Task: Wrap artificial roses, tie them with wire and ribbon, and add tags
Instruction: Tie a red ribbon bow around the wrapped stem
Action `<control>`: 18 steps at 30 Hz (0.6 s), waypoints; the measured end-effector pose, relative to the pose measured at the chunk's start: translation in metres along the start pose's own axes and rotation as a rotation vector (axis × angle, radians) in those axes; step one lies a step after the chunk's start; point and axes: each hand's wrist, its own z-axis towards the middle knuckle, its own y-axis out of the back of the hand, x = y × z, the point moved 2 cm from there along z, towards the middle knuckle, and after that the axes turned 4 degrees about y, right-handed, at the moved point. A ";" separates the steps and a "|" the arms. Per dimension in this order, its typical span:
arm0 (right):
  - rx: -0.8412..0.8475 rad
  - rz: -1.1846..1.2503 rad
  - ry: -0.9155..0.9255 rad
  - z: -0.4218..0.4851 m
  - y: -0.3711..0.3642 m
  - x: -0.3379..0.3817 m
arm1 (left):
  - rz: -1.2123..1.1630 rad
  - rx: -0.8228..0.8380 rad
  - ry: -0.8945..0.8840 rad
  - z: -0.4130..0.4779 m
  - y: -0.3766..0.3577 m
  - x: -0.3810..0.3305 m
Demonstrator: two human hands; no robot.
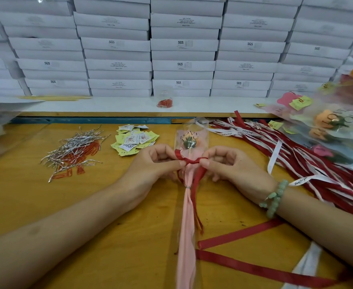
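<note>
Boxes [184, 44], white and closed so their contents stay hidden, stack behind the rose [189, 142], which lies on the table [35, 195] in a clear sleeve [203, 132] printed LOVE YOU, its pink wrap [187, 226] cut off at the bottom edge. Right of the rose sprawl ribbons [296, 159] and blurred finished bouquets [334, 124]; left of it lie wires [75, 147] mixed with red clips [67, 173], then tags [133, 140], and behind it on a ledge [108, 105] a clear bag [164, 100] holds something red, hard to make out. Over its stem the left hand [156, 163] and right hand [229, 163] each pinch a loop of the red bow [192, 160].
</note>
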 end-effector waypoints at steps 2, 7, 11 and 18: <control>-0.029 0.040 -0.020 0.000 0.001 -0.002 | 0.006 -0.007 0.009 0.000 0.001 -0.001; -0.040 0.074 -0.044 0.001 0.003 -0.004 | 0.012 -0.005 0.025 0.000 0.001 -0.002; -0.083 0.156 -0.053 0.003 0.003 -0.005 | 0.022 -0.001 0.019 0.002 0.001 -0.001; -0.066 0.083 -0.013 0.002 0.001 -0.004 | 0.022 -0.018 0.037 0.002 0.001 0.000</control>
